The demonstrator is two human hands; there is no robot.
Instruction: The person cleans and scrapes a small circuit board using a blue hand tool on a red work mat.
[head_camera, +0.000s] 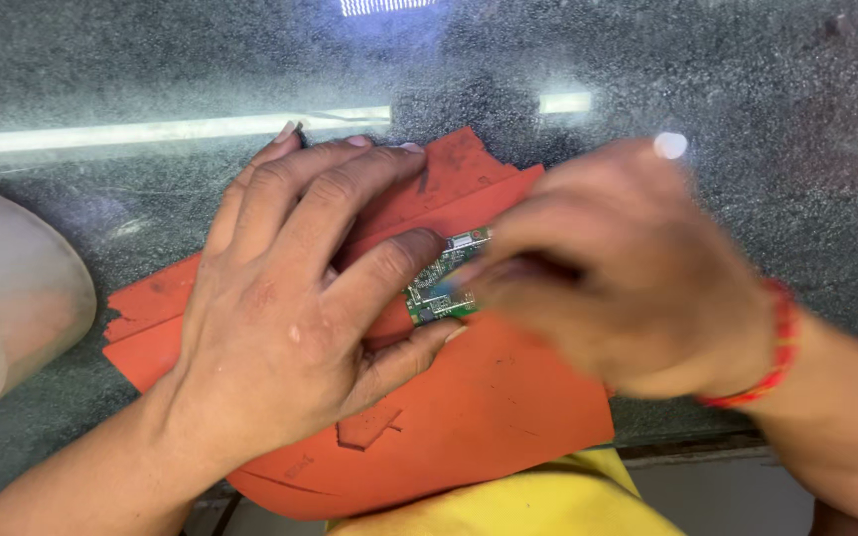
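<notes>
One patch of smooth yellow fabric [548, 496] is seen at the nearest edge, and just above it lies one orange mat [489, 407], flat, matte and rubbery, scuffed with dark marks, notched by cut lines and torn along its far edge. One left hand [290, 308] is pressed palm-down on the mat, and one small green circuit board [444, 283], rectangular and studded with tiny components, is pinched between its thumb and forefinger, so its fingers [389, 268] are closed on the board's left edge. The board rests on the mat near its middle. One right hand [628, 268] is blurred by motion; its fingers are bunched over the board's right side, and whether something is held between them cannot be told. One thin red thread band [782, 347] is worn on the right wrist. One roll of clear, glossy tape [12, 288], round and wide, is seen at the left edge, apart from the mat. All is carried by one dark, speckled, glossy worktop [747, 89], in which long bright strips of lamp glare are mirrored at the far side
</notes>
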